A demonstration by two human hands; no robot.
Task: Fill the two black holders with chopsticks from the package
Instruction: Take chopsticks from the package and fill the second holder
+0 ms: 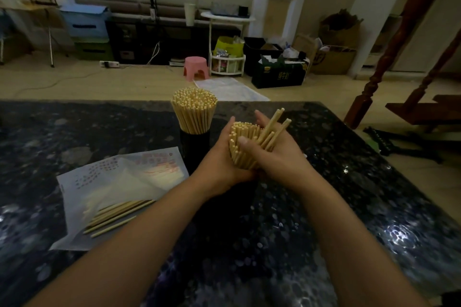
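Cupping a thick bundle of bamboo chopsticks [243, 147] from both sides, the left hand [219, 164] wraps its fingers round the bundle's near left flank while the right hand [277, 154] curls round the right flank, its thumb laid across the chopstick ends. A few chopsticks stick out at a slant past the right hand's fingers, higher than the others. The second black holder is hidden beneath the hands, so whether the bundle sits inside it cannot be told.

Just behind and to the left stands the first black holder [195, 143], packed full with upright chopsticks [194, 109] fanning out at the top. Both are on a dark speckled stone table [349, 207].

On the table to the left lies the opened package [119, 182], a clear wrapper with red and orange printing too blurred to read. Several loose chopsticks [117, 215] poke out of its near end, lying flat.

Beyond the table, on the floor, are a pink plastic stool [196, 68] and a dark green carton [278, 75] with yellow lettering that cannot be made out.
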